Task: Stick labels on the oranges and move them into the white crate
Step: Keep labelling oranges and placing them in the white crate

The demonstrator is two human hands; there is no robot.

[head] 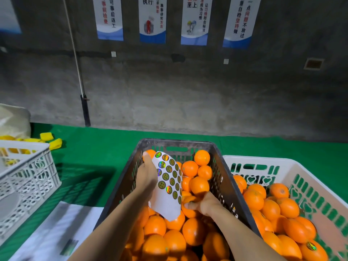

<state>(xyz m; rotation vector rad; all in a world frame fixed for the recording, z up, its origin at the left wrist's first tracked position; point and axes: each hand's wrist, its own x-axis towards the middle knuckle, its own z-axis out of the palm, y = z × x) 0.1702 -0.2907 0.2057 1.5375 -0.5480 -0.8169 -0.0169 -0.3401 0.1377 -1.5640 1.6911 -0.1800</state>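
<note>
A dark crate in front of me is full of oranges. My left hand holds a curved white sheet of round shiny labels upright over that crate. My right hand reaches down among the oranges, its fingers curled round one orange just right of the sheet. To the right stands the white crate, partly filled with oranges; one orange at its near edge carries a label.
Another white crate stands at the left on the green table cover, with yellow bands behind it. Paper sheets lie at the near left. A grey wall with posters rises behind the table.
</note>
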